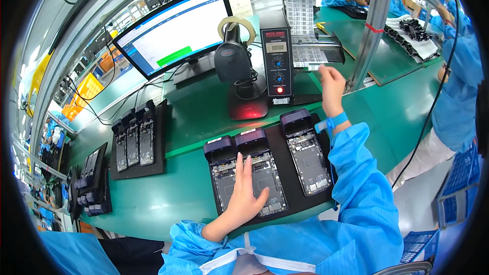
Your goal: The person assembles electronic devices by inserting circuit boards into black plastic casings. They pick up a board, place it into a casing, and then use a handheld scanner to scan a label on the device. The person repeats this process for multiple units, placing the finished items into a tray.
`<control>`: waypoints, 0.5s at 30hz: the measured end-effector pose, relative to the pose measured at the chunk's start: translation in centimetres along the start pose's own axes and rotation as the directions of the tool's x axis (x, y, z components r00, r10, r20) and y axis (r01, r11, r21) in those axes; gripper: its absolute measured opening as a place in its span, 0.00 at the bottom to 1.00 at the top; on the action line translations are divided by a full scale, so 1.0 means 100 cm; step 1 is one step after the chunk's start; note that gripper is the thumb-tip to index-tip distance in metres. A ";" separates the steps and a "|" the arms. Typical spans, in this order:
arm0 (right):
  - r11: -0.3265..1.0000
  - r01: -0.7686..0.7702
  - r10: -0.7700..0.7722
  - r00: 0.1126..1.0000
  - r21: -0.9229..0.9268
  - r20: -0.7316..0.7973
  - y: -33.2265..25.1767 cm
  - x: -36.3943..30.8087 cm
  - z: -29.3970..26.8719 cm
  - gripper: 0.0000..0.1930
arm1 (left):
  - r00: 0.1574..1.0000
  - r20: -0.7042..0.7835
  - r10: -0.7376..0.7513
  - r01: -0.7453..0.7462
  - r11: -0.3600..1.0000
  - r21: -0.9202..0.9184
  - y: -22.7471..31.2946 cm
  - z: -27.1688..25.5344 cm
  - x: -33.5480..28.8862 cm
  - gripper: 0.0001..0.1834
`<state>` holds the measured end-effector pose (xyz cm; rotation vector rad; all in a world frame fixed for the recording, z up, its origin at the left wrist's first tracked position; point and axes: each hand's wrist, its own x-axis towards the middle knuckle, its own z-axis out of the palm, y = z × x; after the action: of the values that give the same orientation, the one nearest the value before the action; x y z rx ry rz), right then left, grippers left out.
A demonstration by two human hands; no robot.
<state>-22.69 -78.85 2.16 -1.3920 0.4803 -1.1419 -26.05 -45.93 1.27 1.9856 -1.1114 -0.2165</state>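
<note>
Rested flat, unclenched left hand (244, 193) on middle phone chassis (265, 183) in black tray (295, 173) on green counter (193, 117); raised right hand (331, 84), pinching at label dispenser (305, 46), apparently picking a label; careful placement judged next.

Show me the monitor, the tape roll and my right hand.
monitor (170, 30), head view, middle of the lit screen.
tape roll (247, 24), head view, right side of the ring.
right hand (331, 80), head view, back of the hand.
</note>
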 end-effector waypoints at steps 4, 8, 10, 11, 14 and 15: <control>0.917 0.361 -0.206 0.793 -0.169 0.573 0.003 -0.052 0.018 0.10 | 0.969 0.224 0.103 -0.090 0.994 -0.066 -0.008 0.011 0.000 0.37; 0.606 0.749 -0.190 0.461 -0.266 0.867 0.002 -0.066 0.009 0.19 | 0.909 0.374 0.184 -0.276 0.938 0.211 -0.015 0.031 -0.006 0.37; 0.665 0.693 -0.151 0.489 -0.278 0.859 -0.001 -0.067 0.011 0.20 | 0.901 0.386 0.198 -0.305 0.922 0.239 -0.020 0.036 -0.008 0.38; 0.648 0.719 -0.198 0.477 -0.250 0.856 -0.003 -0.068 0.011 0.21 | 0.906 0.370 0.206 -0.285 0.943 0.174 -0.022 0.036 -0.006 0.38; 0.672 0.723 -0.307 0.466 -0.157 0.830 -0.039 -0.080 0.018 0.24 | 0.947 0.286 0.144 -0.083 0.973 -0.215 -0.023 0.031 -0.004 0.41; 0.637 0.764 -0.367 0.412 -0.097 0.834 -0.058 -0.088 0.023 0.25 | 0.961 0.260 0.091 0.035 0.895 -0.444 -0.023 0.033 -0.003 0.42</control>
<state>-26.53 -69.19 4.94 -2.4579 -0.4692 -0.8393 -26.45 -47.05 -2.58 1.5544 -1.1397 -0.6890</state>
